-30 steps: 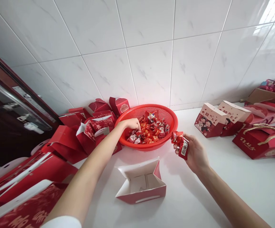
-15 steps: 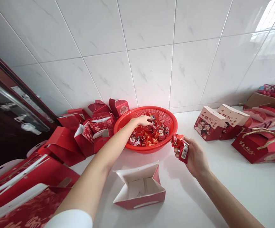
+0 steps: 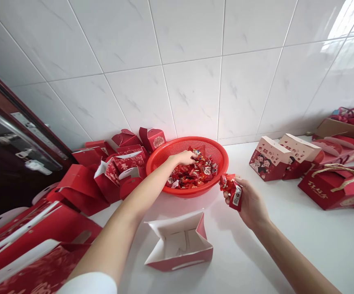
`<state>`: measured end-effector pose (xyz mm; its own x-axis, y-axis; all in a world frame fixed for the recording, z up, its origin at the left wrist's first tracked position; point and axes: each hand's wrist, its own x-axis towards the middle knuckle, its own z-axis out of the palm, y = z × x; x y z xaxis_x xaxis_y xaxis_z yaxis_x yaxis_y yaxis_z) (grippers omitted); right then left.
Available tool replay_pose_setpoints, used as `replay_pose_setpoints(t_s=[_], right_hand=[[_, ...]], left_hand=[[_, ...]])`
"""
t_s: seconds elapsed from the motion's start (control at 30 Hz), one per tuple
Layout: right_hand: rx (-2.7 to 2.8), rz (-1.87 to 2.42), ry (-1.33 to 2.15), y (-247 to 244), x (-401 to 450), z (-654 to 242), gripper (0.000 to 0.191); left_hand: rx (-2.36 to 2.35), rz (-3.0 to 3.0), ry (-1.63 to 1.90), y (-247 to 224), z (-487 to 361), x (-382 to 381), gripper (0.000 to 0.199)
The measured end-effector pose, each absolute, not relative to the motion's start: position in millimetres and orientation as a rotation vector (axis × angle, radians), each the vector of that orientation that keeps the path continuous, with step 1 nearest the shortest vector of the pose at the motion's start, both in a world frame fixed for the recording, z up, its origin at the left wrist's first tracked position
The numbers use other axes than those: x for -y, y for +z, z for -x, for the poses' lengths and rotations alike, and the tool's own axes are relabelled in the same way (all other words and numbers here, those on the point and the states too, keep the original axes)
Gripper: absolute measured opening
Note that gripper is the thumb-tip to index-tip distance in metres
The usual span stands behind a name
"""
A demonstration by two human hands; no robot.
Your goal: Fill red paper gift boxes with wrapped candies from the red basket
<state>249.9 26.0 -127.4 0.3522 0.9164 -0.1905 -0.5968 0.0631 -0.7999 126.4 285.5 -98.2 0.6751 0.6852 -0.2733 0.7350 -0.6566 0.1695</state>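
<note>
My left hand (image 3: 186, 157) reaches into a red plastic basket (image 3: 158, 153), its fingers curled down among wrapped candies (image 3: 199, 173). The fingertips are partly hidden, so what they pinch cannot be made out. To the right of the basket, my right hand (image 3: 250, 202) is closed around a few red wrapped candies (image 3: 234, 194), one with a white label. On the counter between my forearms stands an open paper gift box (image 3: 192, 257), red outside and white inside. Its visible bottom shows folded flaps.
Many red folded gift boxes (image 3: 79, 190) crowd the left side, near a dark door with a metal handle (image 3: 5, 130). To the right are pink-and-red boxes (image 3: 268, 159), a rope-handled red box (image 3: 323, 190) and a cardboard carton (image 3: 330, 128). A tiled wall (image 3: 192, 94) rises behind.
My left hand has shifted slightly within the basket, and the candies around it have been stirred. My right hand stays almost still with its candies. The open box has not moved.
</note>
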Motion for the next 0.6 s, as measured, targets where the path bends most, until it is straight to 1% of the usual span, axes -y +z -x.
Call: replay_pose_setpoints(t_s=[0.1, 0.2, 0.27, 0.43, 0.47, 0.6], right_hand=[[0.425, 0.944, 1.195, -128.3, -26.0, -249.7, 0.042], [0.435, 0.937, 1.196, -129.0, -25.4, -250.0, 0.04], [0.44, 0.935, 1.195, -129.4, -25.1, -250.4, 0.039], [0.445, 0.934, 1.194, -130.7, -25.9, -251.7, 0.037], [0.448, 0.935, 1.194, -130.9, -26.1, -252.0, 0.037], [0.465, 0.944, 1.194, -131.1, -26.1, -252.6, 0.036]], left_hand=[[-1.189, -2.606, -0.166, -100.7, -126.3, -286.1, 0.065], [-1.23, -2.572, -0.088, -100.7, -122.7, -288.5, 0.076], [-1.226, -2.562, -0.059, -100.1, -122.0, -289.7, 0.076], [-1.082, -2.602, -0.076, -101.3, -132.5, -282.5, 0.058], [-1.048, -2.612, -0.098, -101.9, -135.2, -278.8, 0.058], [-0.948, -2.643, -0.223, -101.1, -143.0, -262.8, 0.074]])
